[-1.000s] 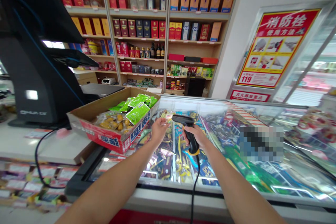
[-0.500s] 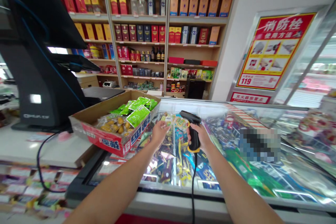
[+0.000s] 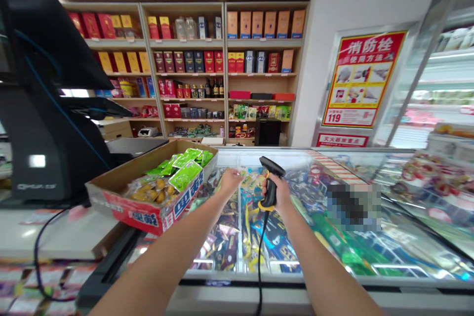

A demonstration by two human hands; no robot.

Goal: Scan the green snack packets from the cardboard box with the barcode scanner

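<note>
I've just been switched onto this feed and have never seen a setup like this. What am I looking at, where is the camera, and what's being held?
There's no machine here: these are a person's own bare arms, filmed by one camera worn on their head, looking forward and down. The right hand grips a corded handheld barcode scanner. The left hand is over packets in a glass display freezer; whether it holds one is hard to tell. Beside it sits a cardboard tray of green packets.
</note>
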